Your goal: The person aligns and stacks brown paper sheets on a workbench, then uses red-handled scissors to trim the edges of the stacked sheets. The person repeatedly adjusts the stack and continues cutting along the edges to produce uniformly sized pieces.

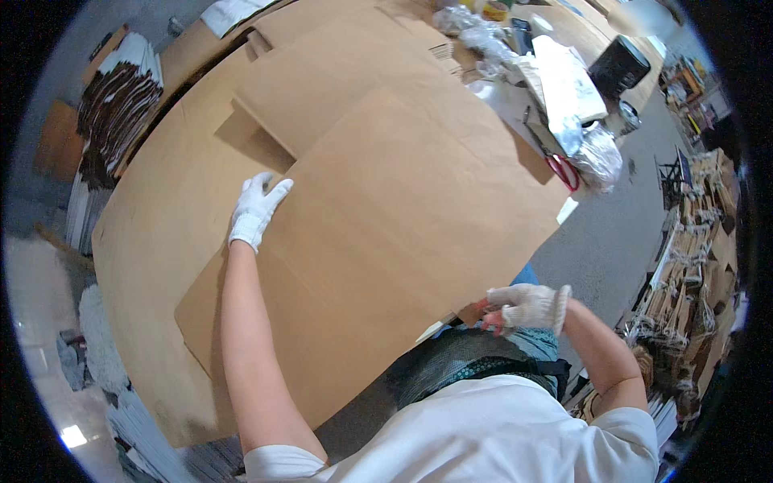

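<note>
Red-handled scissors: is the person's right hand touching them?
Apart. The head view shows the gloved right hand by the near edge of the brown sheet, the red-handled scissors farther off, and grey floor visible between them.

The broad, flat paper-like sheet was plain kraft brown, against the smooth tabletop in paler yellowish tan. The left hand wore a plain white cloth glove, the right hand an off-white one with coral-red fingers. The scissors' looped handles were red, the cylindrical container black, and the short-sleeved cloth shirt white.
</note>
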The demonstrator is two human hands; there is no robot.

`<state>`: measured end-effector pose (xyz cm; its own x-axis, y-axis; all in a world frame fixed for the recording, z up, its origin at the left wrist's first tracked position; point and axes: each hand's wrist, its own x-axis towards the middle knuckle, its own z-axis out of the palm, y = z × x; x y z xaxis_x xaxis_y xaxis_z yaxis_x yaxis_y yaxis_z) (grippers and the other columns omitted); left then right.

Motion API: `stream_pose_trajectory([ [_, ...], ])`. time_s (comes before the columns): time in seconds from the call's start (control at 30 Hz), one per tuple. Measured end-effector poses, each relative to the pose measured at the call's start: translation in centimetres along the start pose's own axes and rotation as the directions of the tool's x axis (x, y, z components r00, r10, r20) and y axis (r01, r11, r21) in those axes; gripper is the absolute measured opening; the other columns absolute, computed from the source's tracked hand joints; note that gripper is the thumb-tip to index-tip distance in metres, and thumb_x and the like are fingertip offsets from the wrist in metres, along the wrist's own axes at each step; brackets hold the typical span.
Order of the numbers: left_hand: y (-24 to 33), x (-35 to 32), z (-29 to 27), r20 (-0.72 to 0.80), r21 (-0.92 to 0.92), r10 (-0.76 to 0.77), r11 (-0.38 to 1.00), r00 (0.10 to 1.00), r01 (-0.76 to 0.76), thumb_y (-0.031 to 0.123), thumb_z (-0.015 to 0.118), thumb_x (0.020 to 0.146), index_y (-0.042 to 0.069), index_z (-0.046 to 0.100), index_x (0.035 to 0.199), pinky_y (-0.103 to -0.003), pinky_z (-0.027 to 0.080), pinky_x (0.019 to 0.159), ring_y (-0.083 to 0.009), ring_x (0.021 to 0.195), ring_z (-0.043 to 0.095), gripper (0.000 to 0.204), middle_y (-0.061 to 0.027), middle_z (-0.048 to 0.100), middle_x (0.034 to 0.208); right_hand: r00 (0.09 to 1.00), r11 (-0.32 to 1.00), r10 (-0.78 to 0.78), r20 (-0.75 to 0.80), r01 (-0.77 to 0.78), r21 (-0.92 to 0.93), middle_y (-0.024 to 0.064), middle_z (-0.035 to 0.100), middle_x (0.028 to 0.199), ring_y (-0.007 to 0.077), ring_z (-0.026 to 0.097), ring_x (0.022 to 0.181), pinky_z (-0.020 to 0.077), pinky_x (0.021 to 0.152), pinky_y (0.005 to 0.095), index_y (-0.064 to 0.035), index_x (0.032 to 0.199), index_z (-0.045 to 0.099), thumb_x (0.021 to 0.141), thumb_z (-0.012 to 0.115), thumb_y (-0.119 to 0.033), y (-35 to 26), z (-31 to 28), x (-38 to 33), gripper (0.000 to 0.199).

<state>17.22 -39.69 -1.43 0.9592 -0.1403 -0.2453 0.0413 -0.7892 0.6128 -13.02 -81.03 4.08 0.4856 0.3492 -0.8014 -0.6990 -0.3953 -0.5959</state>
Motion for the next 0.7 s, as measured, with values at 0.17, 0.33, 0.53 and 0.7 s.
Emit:
stream_pose_trajectory([
  [0.17,1.7,0.7,0.7,0.105,-0.021,-0.094,0.995,0.99,0.097,0.054,0.077,0.081,-0.005,0.053,0.137,-0.042,0.044,0.104,-0.0294,0.125,0.057,0.085,-0.0214,0.058,0.137,0.983,0.548,-0.039,-0.177,0.169,0.819,0.0127,0.065,0.106,0.0251,0.066,0.092,0.0578,0.083,0.043,0.0003,0.123,0.052,0.097,0.065,-0.014,1.4,3.4,1.4,0.033],
  [0.33,4.8,-2.0,0.3,0.282,0.009,-0.251,0.966,0.926,0.259,0.051,0.081,0.079,-0.011,0.045,0.141,-0.042,0.046,0.101,-0.029,0.122,0.057,0.095,-0.0243,0.057,0.136,0.999,0.656,0.0,-0.04,0.031,0.754,0.0143,0.064,0.115,0.0241,0.064,0.105,0.0549,0.09,0.0409,0.0013,0.114,0.06,0.095,0.07,-0.033,4.9,5.2,3.7,0.041],
  [0.53,4.2,-8.8,2.5,0.285,-0.291,-0.176,0.921,0.942,0.26,0.038,0.079,0.085,-0.005,0.067,0.114,-0.034,0.053,0.079,-0.0204,0.087,0.065,0.054,-0.0114,0.071,0.101,0.97,0.515,0.238,-0.047,-0.085,0.853,0.0135,0.058,0.137,0.0253,0.057,0.122,0.0476,0.1,0.0389,0.0009,0.141,0.05,0.093,0.067,-0.052,7.1,5.5,5.0,0.073],
  [0.7,6.3,-14.6,2.5,-0.175,0.056,-0.128,0.989,0.976,0.14,0.038,0.082,0.082,-0.007,0.068,0.108,-0.037,0.052,0.077,-0.0214,0.086,0.067,0.053,-0.0152,0.074,0.099,0.978,0.168,0.191,0.081,-0.114,0.979,0.0013,0.066,0.094,0.0156,0.062,0.086,0.0541,0.074,0.0343,-0.0099,0.101,0.065,0.091,0.076,-0.033,9.5,4.6,5.6,0.028],
])
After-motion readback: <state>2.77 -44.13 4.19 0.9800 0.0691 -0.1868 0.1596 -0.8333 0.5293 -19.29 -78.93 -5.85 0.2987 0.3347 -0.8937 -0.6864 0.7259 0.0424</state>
